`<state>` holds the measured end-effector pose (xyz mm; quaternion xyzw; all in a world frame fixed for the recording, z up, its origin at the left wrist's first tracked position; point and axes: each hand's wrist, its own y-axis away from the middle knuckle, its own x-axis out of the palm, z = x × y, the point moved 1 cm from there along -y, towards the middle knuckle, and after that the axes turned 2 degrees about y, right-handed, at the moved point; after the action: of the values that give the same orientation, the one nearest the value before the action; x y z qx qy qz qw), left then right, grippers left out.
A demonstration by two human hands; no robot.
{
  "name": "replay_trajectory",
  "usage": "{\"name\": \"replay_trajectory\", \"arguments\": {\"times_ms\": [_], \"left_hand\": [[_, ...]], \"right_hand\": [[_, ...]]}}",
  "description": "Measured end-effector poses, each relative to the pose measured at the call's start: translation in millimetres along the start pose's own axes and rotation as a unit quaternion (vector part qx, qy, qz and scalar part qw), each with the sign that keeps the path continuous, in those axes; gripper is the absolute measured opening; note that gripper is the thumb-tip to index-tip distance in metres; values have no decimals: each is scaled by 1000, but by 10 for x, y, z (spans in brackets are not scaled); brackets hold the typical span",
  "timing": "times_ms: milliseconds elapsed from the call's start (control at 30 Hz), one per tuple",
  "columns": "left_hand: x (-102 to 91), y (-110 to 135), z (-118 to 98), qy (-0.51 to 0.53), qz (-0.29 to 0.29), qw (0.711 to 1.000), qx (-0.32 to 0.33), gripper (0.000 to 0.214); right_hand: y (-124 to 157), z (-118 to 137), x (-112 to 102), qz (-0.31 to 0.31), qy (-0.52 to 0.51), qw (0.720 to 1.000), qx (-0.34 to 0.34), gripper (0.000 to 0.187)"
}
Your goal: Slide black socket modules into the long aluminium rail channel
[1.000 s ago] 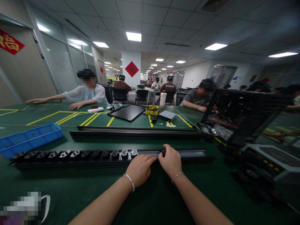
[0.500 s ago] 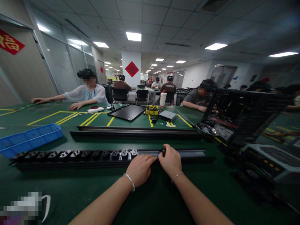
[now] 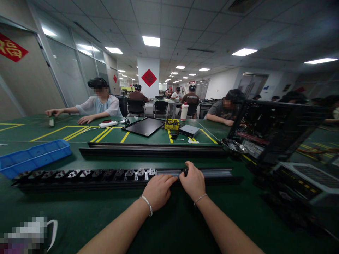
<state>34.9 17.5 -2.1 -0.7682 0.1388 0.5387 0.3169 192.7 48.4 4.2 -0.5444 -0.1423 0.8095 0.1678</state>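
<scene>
A long black channel rail (image 3: 217, 180) lies across the table in front of me. Several small black-and-silver modules (image 3: 108, 174) sit in a row along its left part. My left hand (image 3: 156, 192) lies over the front edge of the rail, just right of the last module, its fingers together and its thumb mostly hidden. Close beside it, my right hand (image 3: 194, 181) is closed around a small black part (image 3: 185, 171) at the rail. The fingers cover most of that part, so its shape is unclear.
Behind the rail lies another pair of black rails (image 3: 150, 151). A blue bin (image 3: 37, 155) stands left; a metal bowl (image 3: 234, 145), an open computer case (image 3: 272, 127) and a power supply unit (image 3: 304, 183) are right. Across the table a person (image 3: 99, 102) handles a small object.
Both my hands stay nearly still at the rail, the right one shifting very slightly. Across the table, the person's outstretched hand has drawn inward and now holds up a small object.
</scene>
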Motion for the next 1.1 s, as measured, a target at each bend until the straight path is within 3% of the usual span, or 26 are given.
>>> {"name": "replay_trajectory", "arguments": {"times_ms": [1100], "left_hand": [[6,1,9,5,-13,1000,2,47]], "right_hand": [[14,-61,-12,-22,23,999,25,45]]}}
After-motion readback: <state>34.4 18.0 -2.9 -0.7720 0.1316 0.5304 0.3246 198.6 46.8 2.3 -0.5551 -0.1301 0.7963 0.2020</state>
